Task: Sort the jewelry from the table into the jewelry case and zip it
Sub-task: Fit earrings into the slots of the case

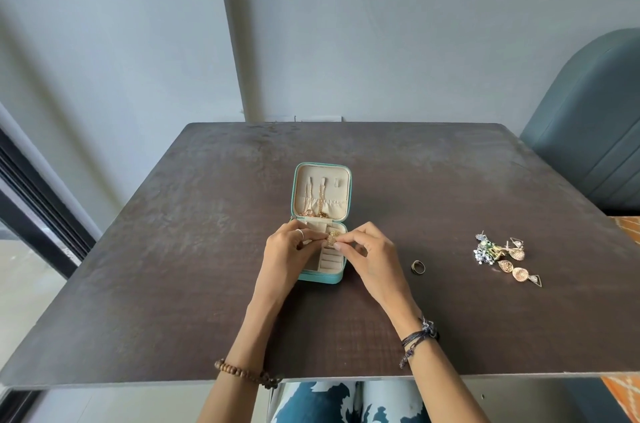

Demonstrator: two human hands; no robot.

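Observation:
A small teal jewelry case [349, 194] lies open mid-table, cream lined. Two gold chains [316, 202] hang from hooks in its raised lid. Above the case's lower half, my left hand [289, 254] and my right hand [369, 254] together pinch a small gold piece [332, 238] between their fingertips. My hands hide part of the lower compartments; ring slots [330, 258] show between them. A dark ring [418, 267] lies on the table right of my right hand. Further right sits a heap of earrings [504, 258], gold filigree and blue-white beaded.
The dark table [173, 284] ends at a near edge by my wrists. A teal padded chair back [588, 131] stands at the far right. A grey wall rises behind the table, and a dark window frame [34, 200] runs along the left.

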